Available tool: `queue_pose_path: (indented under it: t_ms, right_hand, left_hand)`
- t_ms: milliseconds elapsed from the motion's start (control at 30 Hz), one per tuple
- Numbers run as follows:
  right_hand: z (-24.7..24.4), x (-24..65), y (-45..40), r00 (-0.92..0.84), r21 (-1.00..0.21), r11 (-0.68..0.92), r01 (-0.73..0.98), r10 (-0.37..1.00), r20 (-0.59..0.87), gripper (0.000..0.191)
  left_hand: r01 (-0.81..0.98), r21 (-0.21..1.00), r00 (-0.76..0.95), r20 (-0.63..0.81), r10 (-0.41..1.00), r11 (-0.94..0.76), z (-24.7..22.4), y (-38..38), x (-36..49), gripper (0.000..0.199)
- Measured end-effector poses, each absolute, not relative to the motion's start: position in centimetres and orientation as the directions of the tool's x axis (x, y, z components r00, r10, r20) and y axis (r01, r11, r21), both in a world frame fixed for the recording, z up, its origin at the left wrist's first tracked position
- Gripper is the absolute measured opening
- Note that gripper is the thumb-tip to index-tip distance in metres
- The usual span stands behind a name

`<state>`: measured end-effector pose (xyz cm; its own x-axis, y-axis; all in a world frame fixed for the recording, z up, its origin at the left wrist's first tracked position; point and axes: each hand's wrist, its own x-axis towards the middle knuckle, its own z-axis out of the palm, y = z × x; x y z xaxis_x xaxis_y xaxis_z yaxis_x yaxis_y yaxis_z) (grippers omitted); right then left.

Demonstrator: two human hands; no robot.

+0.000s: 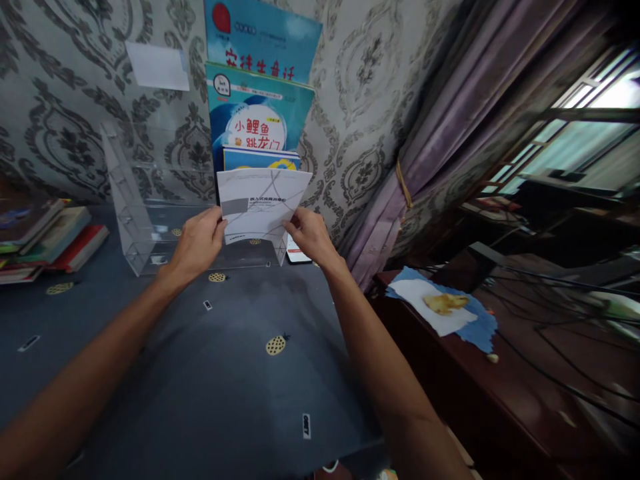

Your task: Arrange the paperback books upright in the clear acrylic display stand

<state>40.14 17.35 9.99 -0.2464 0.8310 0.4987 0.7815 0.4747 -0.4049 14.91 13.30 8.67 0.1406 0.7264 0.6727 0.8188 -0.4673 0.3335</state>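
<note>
A white booklet [265, 217] with a grey block and dark print stands upright between my two hands. My left hand [199, 243] pinches its left edge, and my right hand [311, 233] grips its right edge. The booklet is at the front of a clear plastic tiered rack [131, 220]. Behind it in the rack's right part rise a blue-and-yellow book [260, 159], a teal picture book [295, 107] and a taller blue book [265, 33]. Whether the booklet's lower edge touches the rack I cannot tell.
Stacked books [65, 240] lie at the left on the dark patterned tablecloth [240, 387]. A phone [299, 253] lies partly hidden by my right hand. A purple curtain [430, 133] hangs at the right, above a brown table [525, 387] with cables and a blue cloth [483, 327].
</note>
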Motion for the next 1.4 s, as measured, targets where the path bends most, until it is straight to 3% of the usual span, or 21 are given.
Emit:
queue_pose_path:
  t_ms: [433, 667, 933, 1067, 1400]
  right_hand:
    - [9.6, 40.3, 17.7, -0.278, -0.366, 0.464, 0.807, 0.844, 0.458, 0.006]
    - [8.3, 40.2, 18.2, -0.231, -0.341, 0.392, 0.854, 0.874, 0.427, 0.005]
    - [8.0, 40.6, 18.6, -0.192, -0.398, 0.402, 0.824, 0.861, 0.472, 0.012]
    - [7.9, 40.3, 18.5, -0.181, -0.402, 0.386, 0.831, 0.869, 0.460, 0.012]
    - [8.1, 39.9, 18.2, -0.136, -0.462, 0.347, 0.816, 0.893, 0.430, 0.014]
  left_hand:
    - [0.821, 0.350, 0.126, 0.658, 0.742, -0.450, 7.8, 13.9, 14.9, 0.010]
    - [0.910, 0.259, 0.136, 0.548, 0.826, -0.322, 6.2, 14.6, 14.8, 0.013]
    - [0.941, 0.283, 0.050, 0.421, 0.905, -0.184, 6.2, 14.4, 15.3, 0.015]
    - [0.966, 0.240, 0.010, 0.324, 0.946, -0.093, 6.9, 14.0, 15.9, 0.019]
    - [0.970, 0.228, 0.010, 0.306, 0.952, -0.084, 7.1, 14.1, 16.2, 0.019]
